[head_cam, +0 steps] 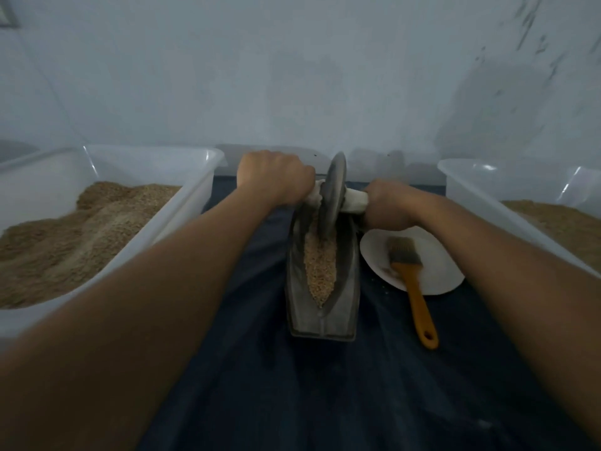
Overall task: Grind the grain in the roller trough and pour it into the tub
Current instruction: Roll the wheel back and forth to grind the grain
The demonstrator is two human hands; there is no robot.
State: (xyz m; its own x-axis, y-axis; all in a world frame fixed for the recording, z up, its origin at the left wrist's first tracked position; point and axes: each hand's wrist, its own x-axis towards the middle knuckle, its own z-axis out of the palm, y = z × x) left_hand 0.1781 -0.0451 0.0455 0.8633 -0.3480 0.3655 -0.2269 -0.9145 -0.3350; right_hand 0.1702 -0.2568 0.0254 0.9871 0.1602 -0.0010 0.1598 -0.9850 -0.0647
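Both arms stretched forward; left hand (276,180) and right hand (387,208) each keep a closed grip on the white axle (354,200) | wheel (332,193) upright at trough (322,281) far end | grain (320,271) in trough | two tubs: left tub (182,203), right tub (481,193), both holding meal | one brush (411,275) on one plate (435,271).

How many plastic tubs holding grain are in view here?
2. One tub stands left of the trough, heaped with grain; the other tub stands at the right edge, partly cut off by the frame. More could lie outside it.
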